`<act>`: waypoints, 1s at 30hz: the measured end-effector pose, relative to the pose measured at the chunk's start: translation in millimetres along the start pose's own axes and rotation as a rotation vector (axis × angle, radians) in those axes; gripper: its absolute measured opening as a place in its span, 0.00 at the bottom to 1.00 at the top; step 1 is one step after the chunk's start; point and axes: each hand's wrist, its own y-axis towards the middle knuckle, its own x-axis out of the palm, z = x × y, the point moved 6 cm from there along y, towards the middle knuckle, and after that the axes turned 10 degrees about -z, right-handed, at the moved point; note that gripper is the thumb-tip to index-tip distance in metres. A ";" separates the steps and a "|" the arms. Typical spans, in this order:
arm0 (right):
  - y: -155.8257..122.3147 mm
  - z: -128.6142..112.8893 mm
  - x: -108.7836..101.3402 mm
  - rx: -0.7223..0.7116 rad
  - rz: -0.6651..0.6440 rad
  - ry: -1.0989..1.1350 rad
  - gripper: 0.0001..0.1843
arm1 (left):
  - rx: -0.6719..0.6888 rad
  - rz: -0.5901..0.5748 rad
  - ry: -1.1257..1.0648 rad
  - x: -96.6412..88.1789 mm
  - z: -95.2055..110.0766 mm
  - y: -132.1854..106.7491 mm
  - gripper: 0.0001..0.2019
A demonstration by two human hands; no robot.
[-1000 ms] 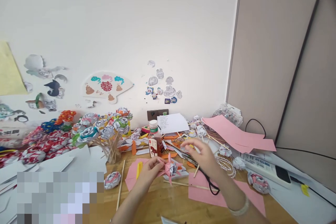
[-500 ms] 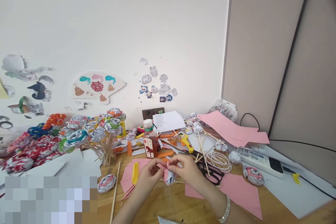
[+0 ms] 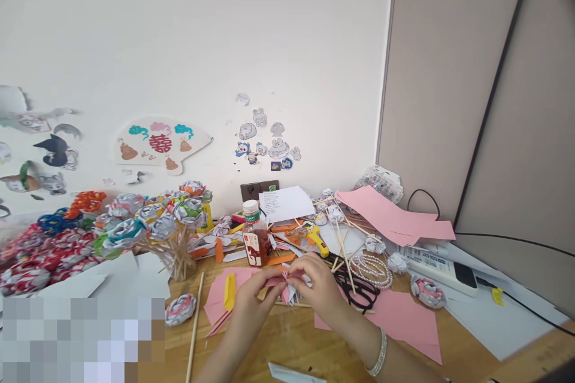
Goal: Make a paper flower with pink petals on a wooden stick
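Both of my hands meet over the wooden desk (image 3: 296, 347) on a small pink and printed paper flower (image 3: 290, 288). My left hand (image 3: 251, 305) pinches its left side with closed fingers. My right hand (image 3: 320, 288), a beaded bracelet on its wrist, grips the flower's right side and top. Pink paper sheets (image 3: 406, 324) lie under and beside my hands. A yellow strip (image 3: 229, 291) rests just left of my left hand. Black scissors (image 3: 359, 290) sit right of my right hand.
A red-labelled bottle (image 3: 254, 242) stands behind my hands. Several paper flowers on wooden sticks (image 3: 153, 227) crowd the left. A pearl string (image 3: 372, 268), loose sticks (image 3: 194, 329), more pink paper (image 3: 395, 215) and a white power strip (image 3: 438, 266) lie to the right. A blurred patch covers the lower left.
My right hand came back from the clutter behind and closed on the flower that my left hand held. The view shifted slightly right.
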 end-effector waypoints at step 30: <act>-6.2 40.1 22.9 0.426 -0.363 0.526 0.09 | -0.170 -0.322 -0.194 19.9 -19.3 2.2 0.11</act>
